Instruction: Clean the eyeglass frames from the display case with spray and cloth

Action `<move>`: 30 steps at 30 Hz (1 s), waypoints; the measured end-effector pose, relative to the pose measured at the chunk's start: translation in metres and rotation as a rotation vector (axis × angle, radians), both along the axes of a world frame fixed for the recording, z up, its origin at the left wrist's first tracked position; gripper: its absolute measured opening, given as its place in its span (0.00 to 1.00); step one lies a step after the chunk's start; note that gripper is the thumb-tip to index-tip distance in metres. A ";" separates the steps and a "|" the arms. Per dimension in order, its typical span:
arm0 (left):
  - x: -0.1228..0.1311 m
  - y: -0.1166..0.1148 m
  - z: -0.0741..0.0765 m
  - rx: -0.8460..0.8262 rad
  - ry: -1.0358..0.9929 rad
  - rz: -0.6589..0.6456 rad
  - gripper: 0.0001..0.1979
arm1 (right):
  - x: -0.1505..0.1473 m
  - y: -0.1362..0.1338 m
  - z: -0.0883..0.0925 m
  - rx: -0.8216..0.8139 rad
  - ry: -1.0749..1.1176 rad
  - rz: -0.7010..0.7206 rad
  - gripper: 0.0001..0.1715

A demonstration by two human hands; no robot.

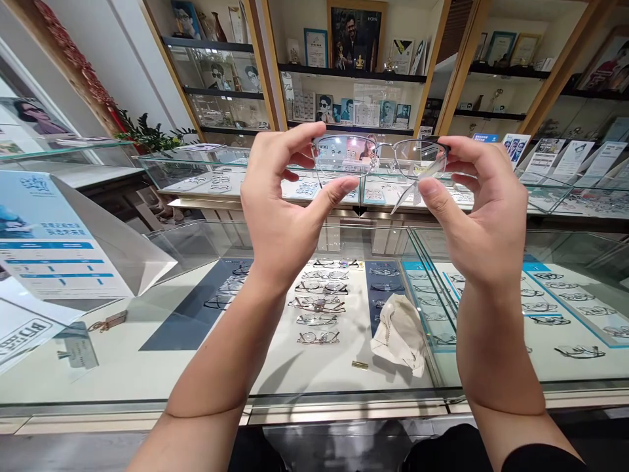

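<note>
I hold a pair of thin metal-framed glasses (381,156) up in front of me, lenses facing away. My left hand (282,210) pinches the left lens rim between thumb and fingers. On the other side my right hand (479,216) pinches the right rim the same way. A small clear tag hangs from the frame near my right thumb. Both hands are raised above a glass display counter (147,367).
Under the counter glass lie rows of several spectacle frames (319,305). A crumpled beige cloth (400,334) and a small brass piece (359,364) rest on the glass. A folded blue-and-white leaflet stand (54,249) is at the left. Further counters and shelves with framed pictures stand behind.
</note>
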State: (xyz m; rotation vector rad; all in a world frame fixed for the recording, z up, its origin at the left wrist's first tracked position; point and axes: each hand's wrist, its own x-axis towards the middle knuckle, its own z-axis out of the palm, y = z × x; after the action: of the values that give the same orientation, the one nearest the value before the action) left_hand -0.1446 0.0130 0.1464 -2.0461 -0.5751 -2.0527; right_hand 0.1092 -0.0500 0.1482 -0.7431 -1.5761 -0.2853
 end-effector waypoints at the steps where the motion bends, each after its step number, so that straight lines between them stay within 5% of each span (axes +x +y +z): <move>1: 0.000 0.000 -0.001 -0.008 -0.004 0.002 0.34 | 0.001 0.001 -0.001 0.000 -0.007 0.000 0.25; 30: 0.008 0.008 -0.008 0.027 -0.071 0.009 0.30 | -0.004 0.000 -0.004 -0.027 0.133 0.034 0.27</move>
State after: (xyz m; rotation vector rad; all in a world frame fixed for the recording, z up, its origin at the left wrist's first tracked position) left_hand -0.1370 0.0206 0.1389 -1.9588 -0.5649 -2.1235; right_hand 0.1049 -0.0496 0.1441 -0.7408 -1.4676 -0.1856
